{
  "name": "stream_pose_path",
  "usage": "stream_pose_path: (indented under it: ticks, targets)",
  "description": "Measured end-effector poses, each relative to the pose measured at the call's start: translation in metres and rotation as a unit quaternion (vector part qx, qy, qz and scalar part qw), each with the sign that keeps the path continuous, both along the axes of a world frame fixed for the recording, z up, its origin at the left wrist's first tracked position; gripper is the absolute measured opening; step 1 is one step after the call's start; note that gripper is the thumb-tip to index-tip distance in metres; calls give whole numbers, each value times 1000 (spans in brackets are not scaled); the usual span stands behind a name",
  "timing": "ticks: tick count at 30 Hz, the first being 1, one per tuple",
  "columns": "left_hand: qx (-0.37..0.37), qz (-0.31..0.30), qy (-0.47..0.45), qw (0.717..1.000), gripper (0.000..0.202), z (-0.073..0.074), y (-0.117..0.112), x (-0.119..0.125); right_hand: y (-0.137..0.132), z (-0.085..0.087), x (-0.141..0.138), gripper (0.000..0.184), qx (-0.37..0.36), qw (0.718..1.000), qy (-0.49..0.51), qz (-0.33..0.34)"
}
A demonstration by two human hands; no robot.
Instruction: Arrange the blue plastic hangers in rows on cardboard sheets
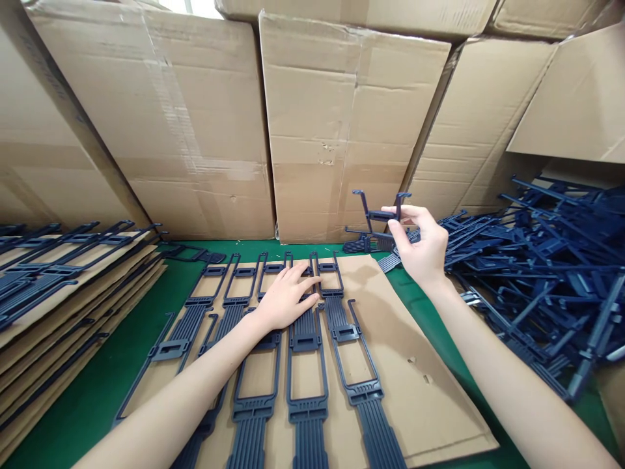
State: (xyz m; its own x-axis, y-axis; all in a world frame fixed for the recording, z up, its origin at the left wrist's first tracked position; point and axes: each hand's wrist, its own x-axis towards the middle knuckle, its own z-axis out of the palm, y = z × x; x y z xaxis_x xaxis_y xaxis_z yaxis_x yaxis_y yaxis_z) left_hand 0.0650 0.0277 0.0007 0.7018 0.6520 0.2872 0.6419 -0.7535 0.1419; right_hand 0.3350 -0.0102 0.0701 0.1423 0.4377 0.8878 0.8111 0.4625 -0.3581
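Note:
My left hand (291, 296) lies with fingers spread over the far row of dark blue plastic frames, touching those near the middle. These frames, such as the near one (307, 371), lie in two rows on a cardboard sheet (405, 339). Each has a ribbed end and a rectangular loop with hooked tips. Raised above the sheet's far right corner, my right hand (422, 244) pinches one more dark blue plastic frame (378, 215) between thumb and fingers. Its hooked ends point up, and its lower part is partly hidden against other frames behind it.
A tangled heap of the same frames (551, 273) spills from the right. On the left stands a stack of cardboard sheets (83, 339) layered with frames. Large cardboard boxes (342, 130) wall off the back of the green table (122, 326).

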Motion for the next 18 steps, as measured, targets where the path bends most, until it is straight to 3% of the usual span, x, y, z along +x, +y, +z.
stream_pose_path:
  ticks: [3,8,11,14,18]
  targets:
    - [3,1,1,1000,39,0,0,0,-5,10,-6,25,-28,990,102,93]
    - [1,5,17,1000,41,2,-2,0,2,6,-6,32,-124,939,243,208]
    - [-1,4,11,1000,40,1,-1,0,8,1,-1,36,-145,930,262,214]
    - [4,1,5,1000,40,-1,0,-1,9,-3,8,35,-152,942,235,183]
    - [6,1,1,1000,40,-3,0,-2,9,-5,17,36,-231,946,178,142]
